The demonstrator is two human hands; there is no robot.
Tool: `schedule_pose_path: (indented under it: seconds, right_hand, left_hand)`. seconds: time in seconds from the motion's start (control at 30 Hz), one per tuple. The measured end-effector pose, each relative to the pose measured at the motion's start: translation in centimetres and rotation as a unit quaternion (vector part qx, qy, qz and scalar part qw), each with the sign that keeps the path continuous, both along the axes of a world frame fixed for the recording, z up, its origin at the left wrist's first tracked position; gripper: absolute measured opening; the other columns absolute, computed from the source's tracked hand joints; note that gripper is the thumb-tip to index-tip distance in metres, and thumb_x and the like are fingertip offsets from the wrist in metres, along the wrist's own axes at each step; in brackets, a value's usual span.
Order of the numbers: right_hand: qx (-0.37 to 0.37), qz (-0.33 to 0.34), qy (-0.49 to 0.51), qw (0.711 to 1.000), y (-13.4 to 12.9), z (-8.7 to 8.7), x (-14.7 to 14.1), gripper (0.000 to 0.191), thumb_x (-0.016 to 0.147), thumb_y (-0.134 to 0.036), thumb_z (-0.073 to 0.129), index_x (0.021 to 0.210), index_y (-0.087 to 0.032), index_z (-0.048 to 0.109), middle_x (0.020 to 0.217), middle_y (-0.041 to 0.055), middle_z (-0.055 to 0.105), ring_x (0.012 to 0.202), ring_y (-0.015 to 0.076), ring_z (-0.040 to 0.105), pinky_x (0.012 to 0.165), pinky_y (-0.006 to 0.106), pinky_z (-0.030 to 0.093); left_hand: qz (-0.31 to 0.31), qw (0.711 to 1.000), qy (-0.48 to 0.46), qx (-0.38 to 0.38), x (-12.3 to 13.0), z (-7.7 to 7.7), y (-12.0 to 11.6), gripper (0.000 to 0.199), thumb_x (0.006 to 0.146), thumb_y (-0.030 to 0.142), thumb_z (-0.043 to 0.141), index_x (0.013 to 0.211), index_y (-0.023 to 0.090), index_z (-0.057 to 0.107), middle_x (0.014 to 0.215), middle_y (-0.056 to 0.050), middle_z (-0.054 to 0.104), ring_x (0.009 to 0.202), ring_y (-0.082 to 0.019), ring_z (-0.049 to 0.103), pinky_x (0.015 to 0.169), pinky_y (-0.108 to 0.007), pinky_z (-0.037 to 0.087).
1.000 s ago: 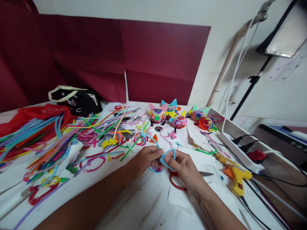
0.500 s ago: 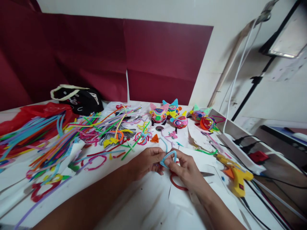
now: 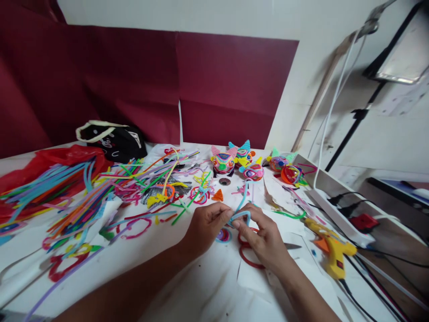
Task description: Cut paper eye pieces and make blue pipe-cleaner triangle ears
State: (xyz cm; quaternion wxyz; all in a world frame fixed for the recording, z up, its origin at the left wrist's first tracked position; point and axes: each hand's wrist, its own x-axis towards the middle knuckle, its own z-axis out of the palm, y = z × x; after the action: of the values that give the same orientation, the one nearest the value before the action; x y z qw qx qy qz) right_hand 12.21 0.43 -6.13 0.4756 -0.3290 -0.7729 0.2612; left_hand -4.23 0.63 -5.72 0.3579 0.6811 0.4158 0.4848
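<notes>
Both hands meet over the white table. My left hand (image 3: 212,222) pinches a light blue pipe cleaner (image 3: 246,214) at one side of its loop, and my right hand (image 3: 259,232) grips the same piece from the right. One end of it sticks up and away from me above the fingers. Just below my left fingertips a small round coil (image 3: 223,235) with a light blue rim lies on the table. Red-handled scissors (image 3: 251,259) rest beneath my right hand, their blade tip showing to its right.
Bundles of coloured pipe cleaners (image 3: 78,197) spread over the left side. Decorated animal-like heads (image 3: 223,162) stand at the back. A yellow glue gun (image 3: 331,250) lies at the right, beside a white power strip (image 3: 338,219). A black bag (image 3: 115,144) sits back left.
The blue pipe cleaner's free end now stands higher and its loop has shifted. My left fingers have closed in, and the round coil below them is now in plain view.
</notes>
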Motion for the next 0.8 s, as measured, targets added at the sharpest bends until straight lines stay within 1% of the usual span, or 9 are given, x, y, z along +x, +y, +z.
schedule_pose_path:
  seconds: [0.07, 0.2, 0.3, 0.37, 0.43, 0.53, 0.7, 0.8]
  right_hand:
    - [0.015, -0.003, -0.005, 1.000, 0.1, 0.2, -0.1, 0.004, 0.087, -0.022, 0.056, 0.085, -0.022, 0.060, 0.080, -0.0001, 0.056, 0.079, 0.0158, 0.051, 0.077, 0.030, 0.035]
    - [0.032, -0.007, -0.016, 0.999, 0.2, 0.8, -0.3, 0.006, 0.087, -0.022, 0.055, 0.083, -0.021, 0.059, 0.080, 0.0000, 0.056, 0.080, 0.0158, 0.051, 0.078, 0.031, 0.036]
    - [0.020, -0.012, -0.037, 0.999, 0.2, 1.5, -0.3, 0.008, 0.088, -0.023, 0.054, 0.081, -0.021, 0.057, 0.079, 0.0001, 0.055, 0.080, 0.0159, 0.051, 0.077, 0.030, 0.036]
    - [0.011, -0.013, -0.061, 0.998, 0.2, 1.8, -0.2, 0.009, 0.088, -0.023, 0.053, 0.080, -0.020, 0.056, 0.079, 0.0004, 0.053, 0.079, 0.0160, 0.050, 0.075, 0.029, 0.037]
    - [0.009, -0.009, -0.085, 0.996, 0.3, 2.1, 0.0, 0.008, 0.088, -0.022, 0.052, 0.081, -0.020, 0.055, 0.079, 0.0008, 0.052, 0.078, 0.0160, 0.049, 0.073, 0.029, 0.037]
    - [0.009, 0.002, -0.109, 0.994, 0.5, 2.4, 0.0, 0.006, 0.088, -0.019, 0.049, 0.084, -0.019, 0.054, 0.081, 0.0015, 0.052, 0.078, 0.0162, 0.049, 0.073, 0.029, 0.038]
    - [0.009, 0.005, -0.117, 0.993, 0.5, 2.5, 0.0, 0.006, 0.086, -0.015, 0.049, 0.083, -0.019, 0.053, 0.080, 0.0014, 0.052, 0.077, 0.0159, 0.048, 0.071, 0.028, 0.038]
    - [0.001, -0.011, -0.097, 0.995, 0.5, 2.3, -0.1, 0.006, 0.086, -0.017, 0.050, 0.081, -0.019, 0.053, 0.077, 0.0006, 0.051, 0.074, 0.0152, 0.048, 0.069, 0.027, 0.038]
  left_hand:
    - [0.023, 0.995, 0.052, 0.077, -0.2, 0.1, -0.2, 0.022, 0.087, 0.028, 0.049, 0.078, 0.014, 0.064, 0.070, 0.000, 0.064, 0.065, -0.010, 0.058, 0.061, -0.018, 0.042]
    - [0.052, 0.966, 0.124, 0.220, -0.5, 0.1, -0.3, 0.017, 0.088, 0.020, 0.047, 0.088, 0.016, 0.063, 0.080, -0.001, 0.068, 0.074, -0.010, 0.062, 0.069, -0.018, 0.044]
    - [0.053, 0.941, 0.161, 0.294, -0.8, -0.1, 0.1, 0.016, 0.088, 0.018, 0.046, 0.093, 0.016, 0.061, 0.085, -0.003, 0.068, 0.079, -0.012, 0.063, 0.072, -0.019, 0.046]
    - [0.052, 0.926, 0.182, 0.327, -1.0, -0.3, 0.5, 0.016, 0.088, 0.018, 0.046, 0.095, 0.016, 0.060, 0.086, -0.004, 0.068, 0.081, -0.012, 0.064, 0.073, -0.021, 0.048]
    - [0.050, 0.918, 0.200, 0.340, -1.1, -0.6, 0.8, 0.017, 0.088, 0.018, 0.045, 0.098, 0.016, 0.059, 0.088, -0.005, 0.069, 0.083, -0.013, 0.064, 0.074, -0.021, 0.049]
    - [0.056, 0.914, 0.211, 0.341, -1.3, -0.8, 1.3, 0.017, 0.088, 0.020, 0.046, 0.099, 0.016, 0.059, 0.089, -0.005, 0.069, 0.083, -0.013, 0.065, 0.074, -0.022, 0.050]
    - [0.069, 0.910, 0.218, 0.345, -1.3, -0.8, 1.5, 0.016, 0.088, 0.021, 0.047, 0.095, 0.015, 0.061, 0.081, -0.004, 0.071, 0.073, -0.012, 0.066, 0.068, -0.021, 0.050]
    - [0.064, 0.919, 0.207, 0.329, -1.3, -0.7, 1.5, 0.015, 0.088, 0.022, 0.049, 0.094, 0.015, 0.061, 0.076, -0.002, 0.070, 0.067, -0.010, 0.066, 0.064, -0.019, 0.049]
